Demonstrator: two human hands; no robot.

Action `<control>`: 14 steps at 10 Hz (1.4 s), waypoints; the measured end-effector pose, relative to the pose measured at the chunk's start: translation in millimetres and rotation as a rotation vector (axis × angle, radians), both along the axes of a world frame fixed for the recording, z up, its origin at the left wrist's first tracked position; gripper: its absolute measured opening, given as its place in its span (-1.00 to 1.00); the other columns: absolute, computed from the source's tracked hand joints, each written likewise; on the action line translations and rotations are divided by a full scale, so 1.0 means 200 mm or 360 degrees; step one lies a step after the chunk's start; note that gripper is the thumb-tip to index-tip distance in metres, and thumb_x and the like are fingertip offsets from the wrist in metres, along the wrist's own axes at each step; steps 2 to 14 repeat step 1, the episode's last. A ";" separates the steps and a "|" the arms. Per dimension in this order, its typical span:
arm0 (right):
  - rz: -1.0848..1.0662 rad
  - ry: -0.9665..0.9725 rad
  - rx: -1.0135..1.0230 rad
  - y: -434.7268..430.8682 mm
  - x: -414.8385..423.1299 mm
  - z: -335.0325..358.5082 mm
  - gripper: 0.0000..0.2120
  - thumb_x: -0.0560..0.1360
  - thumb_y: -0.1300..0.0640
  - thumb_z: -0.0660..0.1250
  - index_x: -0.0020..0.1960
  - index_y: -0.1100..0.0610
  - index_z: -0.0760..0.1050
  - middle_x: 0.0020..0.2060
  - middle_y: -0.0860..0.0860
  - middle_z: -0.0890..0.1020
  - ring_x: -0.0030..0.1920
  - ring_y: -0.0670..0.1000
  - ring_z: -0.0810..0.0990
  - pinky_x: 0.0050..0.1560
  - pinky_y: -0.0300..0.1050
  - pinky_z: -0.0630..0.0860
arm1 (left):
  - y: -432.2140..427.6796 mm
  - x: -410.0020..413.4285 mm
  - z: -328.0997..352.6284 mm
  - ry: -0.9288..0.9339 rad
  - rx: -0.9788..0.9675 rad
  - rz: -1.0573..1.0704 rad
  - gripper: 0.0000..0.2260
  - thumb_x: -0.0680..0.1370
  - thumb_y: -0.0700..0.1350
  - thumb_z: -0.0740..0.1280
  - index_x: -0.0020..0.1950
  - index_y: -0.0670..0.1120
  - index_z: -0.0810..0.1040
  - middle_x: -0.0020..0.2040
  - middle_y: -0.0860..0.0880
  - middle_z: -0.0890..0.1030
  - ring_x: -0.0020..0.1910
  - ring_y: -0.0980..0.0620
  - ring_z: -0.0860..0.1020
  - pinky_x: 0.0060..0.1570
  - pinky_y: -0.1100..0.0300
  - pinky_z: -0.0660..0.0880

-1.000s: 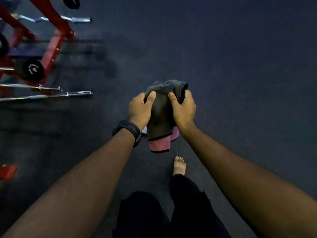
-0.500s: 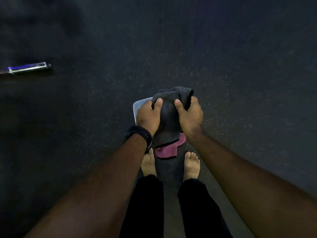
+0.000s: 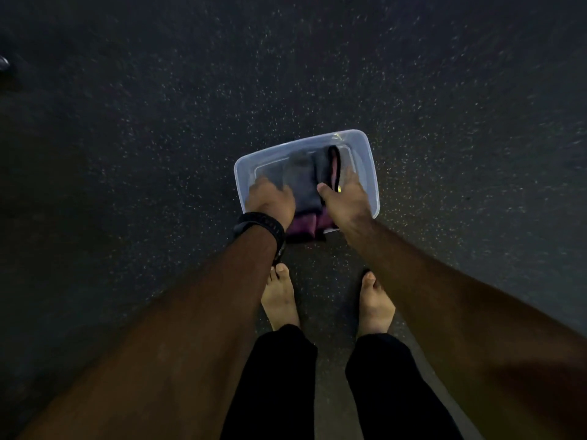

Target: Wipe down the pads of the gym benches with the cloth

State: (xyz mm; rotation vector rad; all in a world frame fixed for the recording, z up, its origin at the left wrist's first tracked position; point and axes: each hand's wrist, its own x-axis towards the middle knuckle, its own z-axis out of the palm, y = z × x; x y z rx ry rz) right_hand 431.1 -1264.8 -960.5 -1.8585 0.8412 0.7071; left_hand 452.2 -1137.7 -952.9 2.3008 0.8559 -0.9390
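Observation:
A folded grey cloth [image 3: 306, 182] with a pink underside and black trim is held low over a clear plastic tub [image 3: 365, 160] on the floor. My left hand [image 3: 270, 198], with a black watch on its wrist, grips the cloth's left side. My right hand [image 3: 346, 201] grips its right side, thumb on top. The pink end hangs over the tub's near rim. No bench pad is in view.
Dark speckled rubber floor [image 3: 158, 122] spreads all around the tub. My two bare feet [image 3: 281, 300] stand just behind the tub, below my arms. A small dark object [image 3: 3, 63] shows at the far left edge.
The view tilted down and the red rack and bars left the frame. Both hands lowered the cloth from chest height down into the clear tub, which is now fully in view.

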 end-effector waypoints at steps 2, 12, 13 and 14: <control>-0.0063 0.0101 0.0068 0.01 -0.02 0.03 -0.46 0.60 -0.04 0.33 0.52 0.10 0.31 0.32 0.07 0.55 0.27 0.09 0.54 0.33 0.03 0.48 | 0.03 0.00 0.03 0.0016 -0.0032 0.0023 -0.57 0.64 0.03 0.22 0.45 -0.16 0.35 0.40 -0.20 0.46 0.33 -0.23 0.47 0.30 -0.03 0.43; -0.0063 0.0101 0.0068 0.01 -0.02 0.03 -0.46 0.60 -0.04 0.33 0.52 0.10 0.31 0.32 0.07 0.55 0.27 0.09 0.54 0.33 0.03 0.48 | 0.03 0.00 0.03 0.0016 -0.0032 0.0023 -0.57 0.64 0.03 0.22 0.45 -0.16 0.35 0.40 -0.20 0.46 0.33 -0.23 0.47 0.30 -0.03 0.43; -0.0063 0.0101 0.0068 0.01 -0.02 0.03 -0.46 0.60 -0.04 0.33 0.52 0.10 0.31 0.32 0.07 0.55 0.27 0.09 0.54 0.33 0.03 0.48 | 0.03 0.00 0.03 0.0016 -0.0032 0.0023 -0.57 0.64 0.03 0.22 0.45 -0.16 0.35 0.40 -0.20 0.46 0.33 -0.23 0.47 0.30 -0.03 0.43; -0.0063 0.0101 0.0068 0.01 -0.02 0.03 -0.46 0.60 -0.04 0.33 0.52 0.10 0.31 0.32 0.07 0.55 0.27 0.09 0.54 0.33 0.03 0.48 | 0.03 0.00 0.03 0.0016 -0.0032 0.0023 -0.57 0.64 0.03 0.22 0.45 -0.16 0.35 0.40 -0.20 0.46 0.33 -0.23 0.47 0.30 -0.03 0.43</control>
